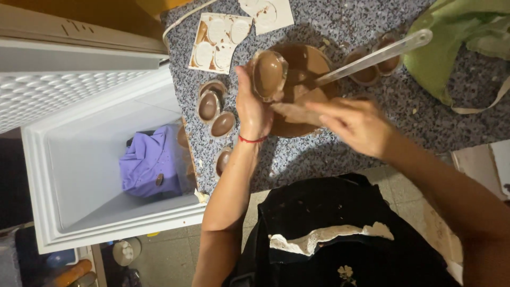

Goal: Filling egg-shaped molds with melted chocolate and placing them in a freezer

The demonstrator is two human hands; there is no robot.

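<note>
Holding the thin, brittle-looking egg mould (269,74) by its rim over the chocolate bowl (313,61), my left hand (253,109) fingers clamp it while my right hand (357,123) fingers grip a scraper (295,112).

Bare arms, red string bracelet (252,140) on left wrist, black apron (329,234)

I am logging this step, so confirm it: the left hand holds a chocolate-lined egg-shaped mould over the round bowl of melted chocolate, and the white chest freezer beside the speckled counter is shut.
Wrong on the freezer: the head view shows the white chest freezer open, lid raised. The left hand does hold the chocolate-lined egg-shaped mould over the round bowl of melted chocolate.
</note>
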